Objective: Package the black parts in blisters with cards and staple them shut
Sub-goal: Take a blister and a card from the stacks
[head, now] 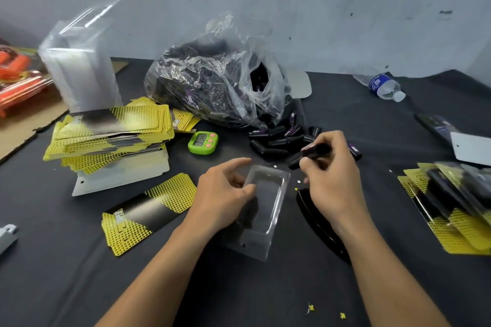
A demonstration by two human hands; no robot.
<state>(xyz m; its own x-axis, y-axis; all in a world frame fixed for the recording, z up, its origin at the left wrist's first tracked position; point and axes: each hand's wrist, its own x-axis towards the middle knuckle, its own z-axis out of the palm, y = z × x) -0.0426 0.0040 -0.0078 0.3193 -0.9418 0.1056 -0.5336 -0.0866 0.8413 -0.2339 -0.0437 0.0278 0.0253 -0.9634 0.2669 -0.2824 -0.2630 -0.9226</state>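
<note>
We are in the middle of one packaging cycle, with several units complete and many left. The left hand [225, 194] grips the clear blister [265, 202] by its left edge, thumb on top and fingers curled beneath, and holds it low over the table [239, 287] directly in front of us. The right hand [332, 180] pinches one black part [317, 150] between thumb and fingertips. The part is just beyond and to the right of the blister, apart from it, and is not yet in the pocket. A dark patch shows through the blister's near left side; we cannot tell whether it is a part or a shadow. One card [148, 210] lies flat just left of the left hand, within reach for this blister. A black tool that we take for the stapler [316, 218] lies just right of the blister, partly hidden under the right wrist and untouched. Done: a fanned pile of finished packs [451, 207] lies at the far right. Left for this unit, in our judgement: seat the part, add the card, close, staple. Left overall: the loose parts [276, 139] beyond the hands, the full bag [212, 79] behind them, and the card stack [111, 135] and blister stack [79, 69] at the left indicate a large remaining quantity.
</note>
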